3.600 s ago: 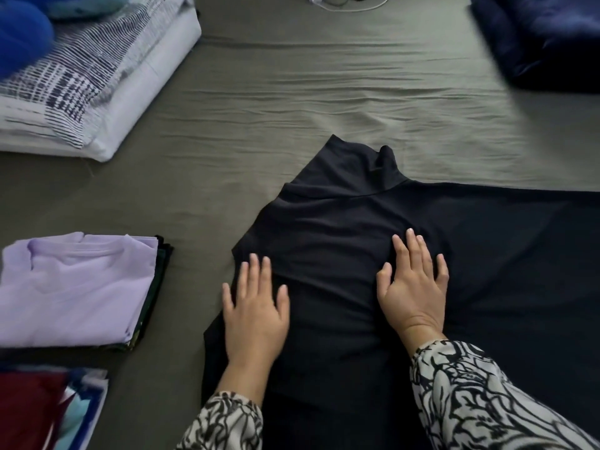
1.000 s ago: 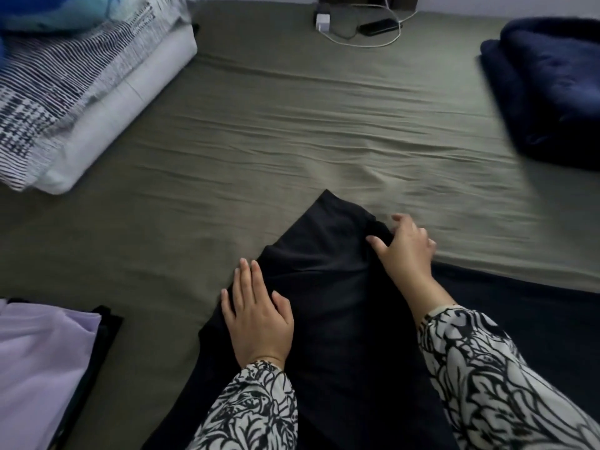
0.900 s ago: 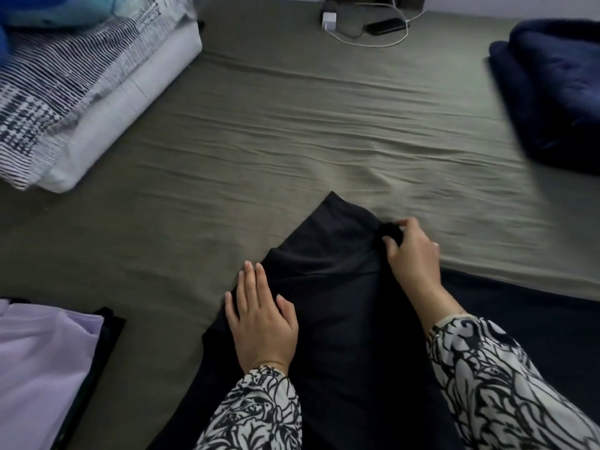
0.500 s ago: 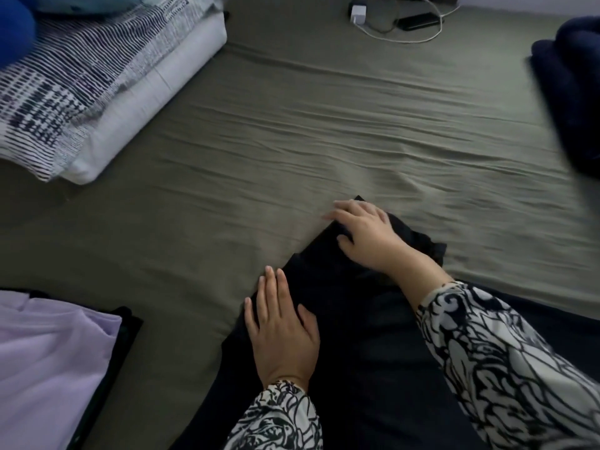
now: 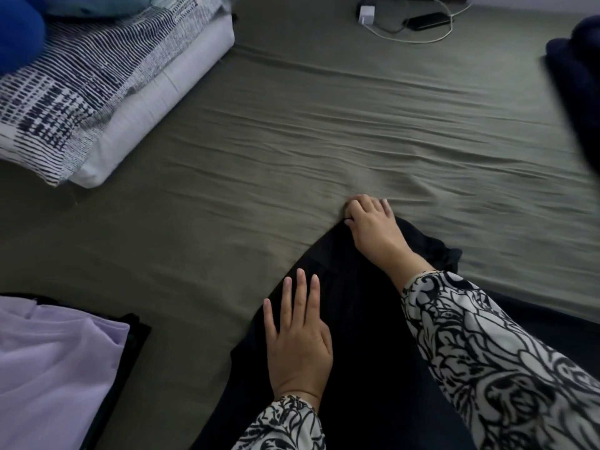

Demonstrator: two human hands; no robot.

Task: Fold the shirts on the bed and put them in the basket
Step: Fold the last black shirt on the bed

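A black shirt (image 5: pixel 357 319) lies spread on the olive-green bed sheet (image 5: pixel 292 141), reaching from the middle to the lower right. My left hand (image 5: pixel 297 339) lies flat on its left part, fingers straight. My right hand (image 5: pixel 373 225) is at the shirt's far tip by the collar, fingers curled and pinching the cloth there. A folded lilac shirt (image 5: pixel 52 368) tops a stack of dark folded clothes at the lower left. No basket is in view.
Striped pillows (image 5: pixel 81 86) on white bedding sit at the far left. A charger, cable and phone (image 5: pixel 425 19) lie at the far edge. A dark blue blanket (image 5: pixel 578 86) is bunched at the far right. Bare sheet lies between them.
My right hand left the shirt's chest, went up to the collar, then slid left along it to the far tip and gripped it. My left hand stayed flat. The view tilted forward.
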